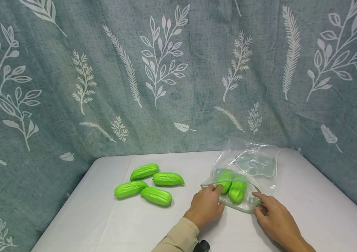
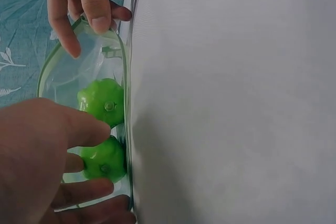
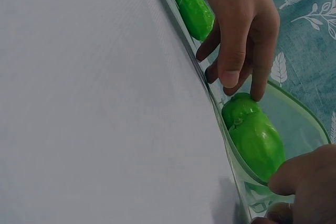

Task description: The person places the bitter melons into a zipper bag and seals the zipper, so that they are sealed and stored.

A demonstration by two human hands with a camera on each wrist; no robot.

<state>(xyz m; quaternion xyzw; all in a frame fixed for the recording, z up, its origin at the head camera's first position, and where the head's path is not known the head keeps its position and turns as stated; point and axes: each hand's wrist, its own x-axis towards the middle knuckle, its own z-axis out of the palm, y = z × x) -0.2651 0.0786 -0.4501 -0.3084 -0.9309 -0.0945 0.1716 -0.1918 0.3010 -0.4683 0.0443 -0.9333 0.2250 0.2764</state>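
Note:
A clear plastic zip bag (image 1: pixel 244 206) with a green-edged mouth lies on the right side of the table, its mouth facing me. Two bright green bitter melons (image 1: pixel 237 190) sit side by side inside it. My left hand (image 1: pixel 206 206) is at the left end of the mouth, with loosely extended fingers touching the nearer melon. At the opposite end, my right hand (image 1: pixel 274 217) pinches the bag's rim between thumb and fingers. In the left wrist view the melons' stem ends (image 2: pixel 108 106) show between the two hands. Some of my left fingertips are hidden in the head view.
Several more bitter melons (image 1: pixel 156 196) lie grouped on the left half of the white table (image 1: pixel 128 227). A teal leaf-patterned curtain (image 1: pixel 178 77) hangs behind and along the sides. A small black object (image 1: pixel 201 246) shows beside my left sleeve (image 1: pixel 180 236).

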